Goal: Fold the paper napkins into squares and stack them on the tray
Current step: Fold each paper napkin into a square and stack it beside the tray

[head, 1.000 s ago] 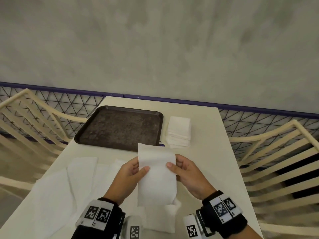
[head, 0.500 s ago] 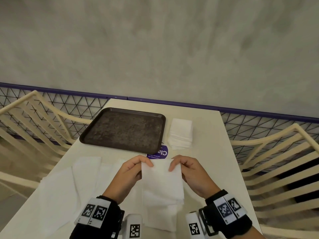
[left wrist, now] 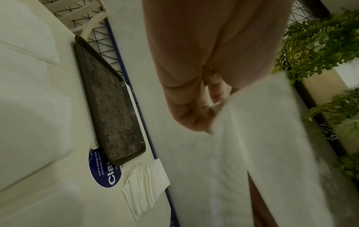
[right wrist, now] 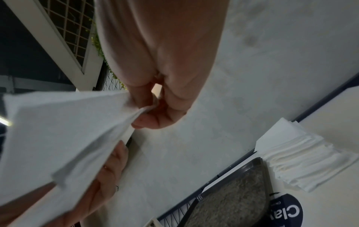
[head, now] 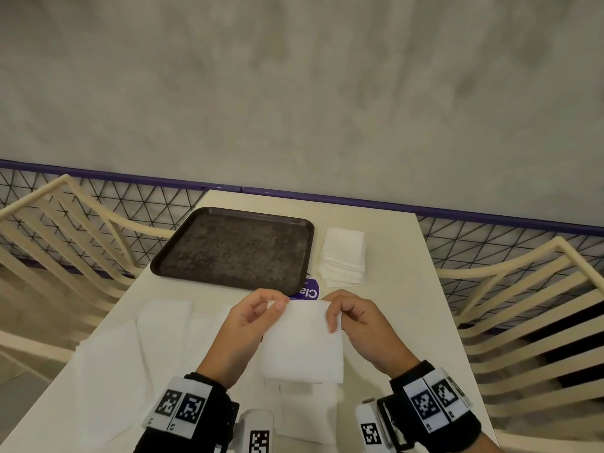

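A white paper napkin (head: 302, 343) folded to a near square hangs above the table between both hands. My left hand (head: 258, 317) pinches its top left corner and my right hand (head: 346, 317) pinches its top right corner. The left wrist view shows the left hand (left wrist: 196, 116) pinching the napkin (left wrist: 272, 138); the right wrist view shows the right hand (right wrist: 155, 110) pinching the napkin (right wrist: 64, 122). The dark tray (head: 235, 250) lies empty beyond the hands. A stack of folded napkins (head: 343, 256) sits on the table right of the tray.
Unfolded white napkins (head: 140, 348) are spread over the near left of the cream table (head: 392, 305). A purple round sticker (head: 307, 292) lies by the tray's near right corner. Cream chairs (head: 523, 305) flank the table, and a mesh fence (head: 490, 237) runs behind it.
The napkin was a tall strip held at its sides; both hands brought its halves together and now pinch the top corners of a shorter, near-square fold.
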The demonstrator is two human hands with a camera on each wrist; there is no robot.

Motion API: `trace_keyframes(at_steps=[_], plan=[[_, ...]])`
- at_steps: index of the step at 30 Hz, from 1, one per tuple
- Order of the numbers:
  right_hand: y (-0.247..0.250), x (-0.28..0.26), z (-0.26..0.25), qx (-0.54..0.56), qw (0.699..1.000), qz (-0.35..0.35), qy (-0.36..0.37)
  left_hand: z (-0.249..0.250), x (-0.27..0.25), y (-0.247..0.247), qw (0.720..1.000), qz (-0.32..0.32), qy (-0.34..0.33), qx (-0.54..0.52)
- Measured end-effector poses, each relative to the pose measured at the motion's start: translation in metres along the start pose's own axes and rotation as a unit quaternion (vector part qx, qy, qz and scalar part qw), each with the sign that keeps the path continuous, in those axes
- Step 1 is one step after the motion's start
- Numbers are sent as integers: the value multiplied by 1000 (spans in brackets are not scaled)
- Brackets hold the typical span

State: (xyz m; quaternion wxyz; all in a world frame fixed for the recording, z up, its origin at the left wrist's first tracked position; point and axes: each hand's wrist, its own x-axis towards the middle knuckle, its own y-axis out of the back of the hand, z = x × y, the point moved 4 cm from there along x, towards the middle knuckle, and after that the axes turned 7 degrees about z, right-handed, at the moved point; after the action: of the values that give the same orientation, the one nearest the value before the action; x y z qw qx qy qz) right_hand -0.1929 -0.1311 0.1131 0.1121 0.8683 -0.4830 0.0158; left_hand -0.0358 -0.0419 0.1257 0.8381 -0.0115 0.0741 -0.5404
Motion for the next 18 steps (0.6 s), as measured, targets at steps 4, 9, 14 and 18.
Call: trace_keyframes(at_steps=[4, 9, 14, 18], plan=[[-1, 1, -6, -14, 1000, 2, 18, 3, 2, 2, 1000, 12, -13, -10], [1, 0, -7, 10, 999, -50, 12, 2, 6, 7, 998, 31, -47, 16], [5, -2, -19, 53, 991, -118, -43, 6, 6, 8, 983, 23, -136, 123], [-2, 7, -24, -99, 994, -38, 10, 11, 5, 7, 962, 11, -187, 199]])
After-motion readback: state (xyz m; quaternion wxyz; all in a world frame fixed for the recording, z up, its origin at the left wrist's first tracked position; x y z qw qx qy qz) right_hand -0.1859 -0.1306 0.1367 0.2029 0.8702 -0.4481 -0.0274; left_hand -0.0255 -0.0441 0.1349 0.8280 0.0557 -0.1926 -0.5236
